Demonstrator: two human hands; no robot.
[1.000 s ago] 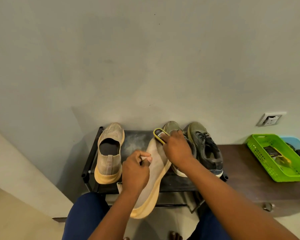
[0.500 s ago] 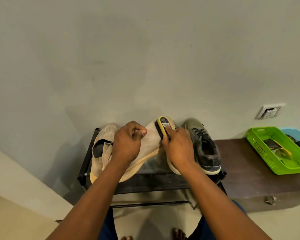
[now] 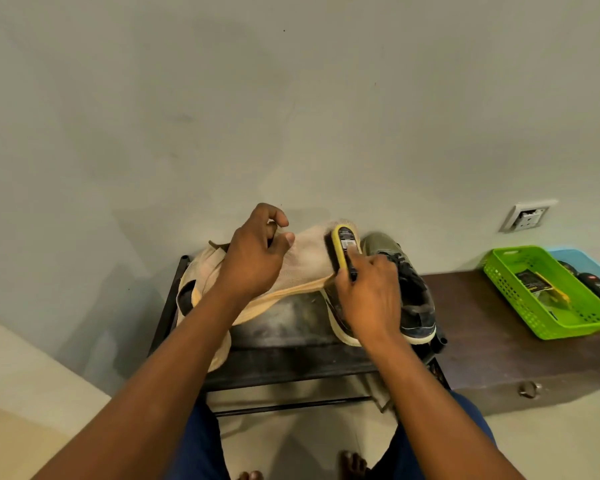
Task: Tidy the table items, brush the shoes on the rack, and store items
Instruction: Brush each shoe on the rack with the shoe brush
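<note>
Two hands work at the rack's (image 3: 201,341) back edge: left hand (image 3: 253,258) grips the beige shoe (image 3: 305,261), right hand (image 3: 368,299) grips the brush (image 3: 340,247) against it. Brushing step; next, stroke along the upper.

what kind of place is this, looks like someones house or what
Probably a home, perhaps an entryway or a room corner: a low black shoe rack with worn shoes against a plain wall, a wall socket, and plastic baskets, one green basket, on a low wooden bench.
</note>
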